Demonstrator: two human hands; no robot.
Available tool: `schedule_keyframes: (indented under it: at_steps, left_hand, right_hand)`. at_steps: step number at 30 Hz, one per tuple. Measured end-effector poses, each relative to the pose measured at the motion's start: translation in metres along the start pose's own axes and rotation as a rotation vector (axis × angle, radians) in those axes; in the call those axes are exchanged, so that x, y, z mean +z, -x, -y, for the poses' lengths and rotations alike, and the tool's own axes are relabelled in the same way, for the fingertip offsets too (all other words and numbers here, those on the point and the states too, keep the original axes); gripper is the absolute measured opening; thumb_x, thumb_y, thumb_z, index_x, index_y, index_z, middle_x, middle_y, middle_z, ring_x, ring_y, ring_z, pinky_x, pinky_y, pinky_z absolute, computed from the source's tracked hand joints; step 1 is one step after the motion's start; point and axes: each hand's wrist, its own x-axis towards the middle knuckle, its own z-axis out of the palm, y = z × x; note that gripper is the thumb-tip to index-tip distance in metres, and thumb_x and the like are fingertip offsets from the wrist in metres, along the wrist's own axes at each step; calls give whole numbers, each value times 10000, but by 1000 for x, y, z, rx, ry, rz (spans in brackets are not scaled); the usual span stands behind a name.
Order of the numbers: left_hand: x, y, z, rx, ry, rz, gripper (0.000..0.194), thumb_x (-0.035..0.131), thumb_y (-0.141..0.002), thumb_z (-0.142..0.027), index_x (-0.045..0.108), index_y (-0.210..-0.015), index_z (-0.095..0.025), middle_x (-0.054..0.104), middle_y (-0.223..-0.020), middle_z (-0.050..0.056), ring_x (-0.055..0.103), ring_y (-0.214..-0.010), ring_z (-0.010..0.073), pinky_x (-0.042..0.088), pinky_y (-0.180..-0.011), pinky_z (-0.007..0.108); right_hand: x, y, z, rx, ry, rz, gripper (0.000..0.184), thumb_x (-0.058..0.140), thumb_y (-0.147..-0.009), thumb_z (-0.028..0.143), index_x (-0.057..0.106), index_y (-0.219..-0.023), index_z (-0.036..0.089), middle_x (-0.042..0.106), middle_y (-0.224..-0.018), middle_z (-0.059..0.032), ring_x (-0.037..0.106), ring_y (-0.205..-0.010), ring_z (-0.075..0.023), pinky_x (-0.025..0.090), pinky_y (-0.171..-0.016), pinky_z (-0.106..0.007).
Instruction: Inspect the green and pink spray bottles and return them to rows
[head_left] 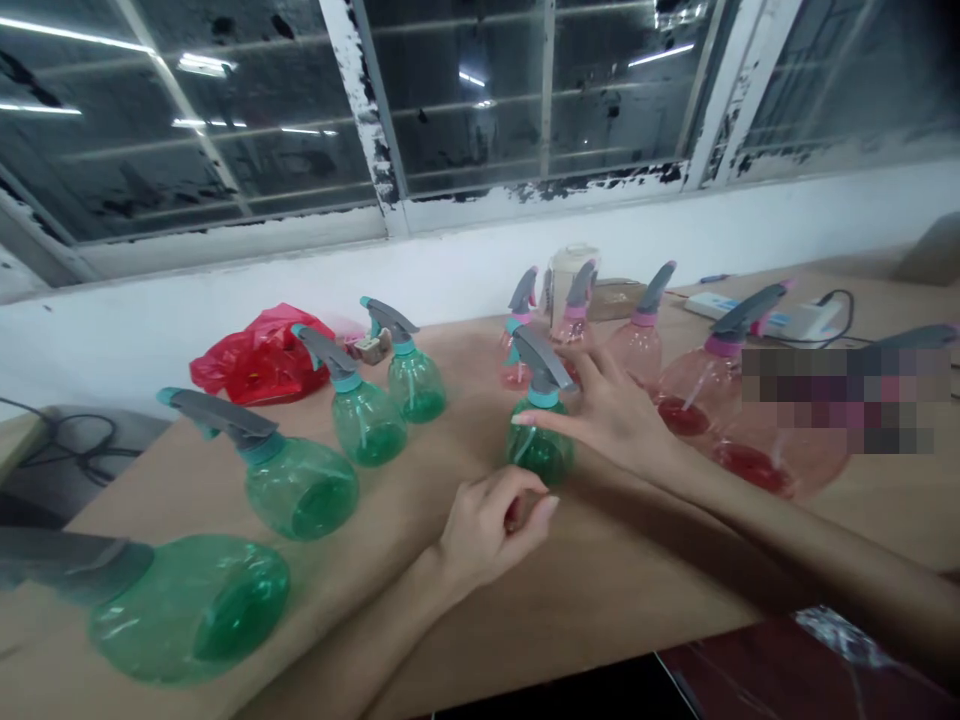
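A green spray bottle [541,460] with a grey trigger head stands upright in the middle of the table. My right hand [619,415] reaches round it from the right, its thumb across the front of the bottle just below the teal collar and its fingers behind the grey head. Just in front of that bottle, my left hand [491,525] is loosely curled, thumb near forefinger, and nothing shows in it. More green spray bottles run along the left: a near one [187,610], another [304,490], a third [369,425] and a far one [417,385].
Pink spray bottles line the right side, one [686,390] near my right forearm. A red plastic bag [262,355] lies at the back left. Along the wall are a whitish container [574,262] and a white power strip [787,318] with a cable. Windows [525,100] rise behind.
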Motion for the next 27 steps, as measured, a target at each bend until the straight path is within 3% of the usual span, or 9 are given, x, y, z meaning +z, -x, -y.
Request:
schedule_keyframes:
  at_steps: [3, 8, 15, 21, 27]
  left_hand:
    - [-4, -3, 9, -97, 19, -85, 214, 446, -901, -334, 585, -820, -192, 519, -569, -40, 467, -470, 82, 390, -484, 192]
    - [-7, -6, 25, -185, 64, -118, 230, 412, -926, -335, 585, -897, -187, 540, -593, -41, 506, -501, 90, 404, -529, 203]
    - [-11, -13, 37, -310, 68, -123, 277, 360, -949, -398, 547, -947, -193, 555, -638, -37, 554, -565, 114, 424, -590, 228]
    - [-9, -19, 41, -458, 3, -69, 288, 359, -941, -453, 502, -992, -209, 620, -798, 5, 607, -682, 157, 459, -636, 276]
    - [-3, -20, 50, -397, -280, -47, 296, 481, -889, -416, 485, -1067, -180, 556, -1060, 90, 552, -1039, 246, 420, -916, 419]
  right_hand:
    - [9, -8, -7, -78, -200, -5, 922, 686, -568, 681, 419, -1328, 234, 442, -1341, -132, 381, -1273, -336, 340, -1031, -517]
    - [20, -26, 2, -34, -659, 182, 640, 674, -699, 534, 497, -1254, 267, 607, -1165, -62, 583, -1049, -243, 464, -918, -439]
    - [26, -37, 3, 45, -780, 210, 230, 594, -782, 365, 660, -952, 225, 700, -943, -16, 621, -971, -212, 466, -895, -391]
    - [14, -39, -27, 201, -993, 216, 286, 550, -729, 256, 672, -980, 198, 703, -1023, -42, 645, -958, -239, 503, -848, -403]
    - [23, -39, -53, 333, -1152, 372, 343, 443, -756, 192, 638, -1037, 168, 672, -1124, -81, 625, -1050, -241, 520, -872, -418]
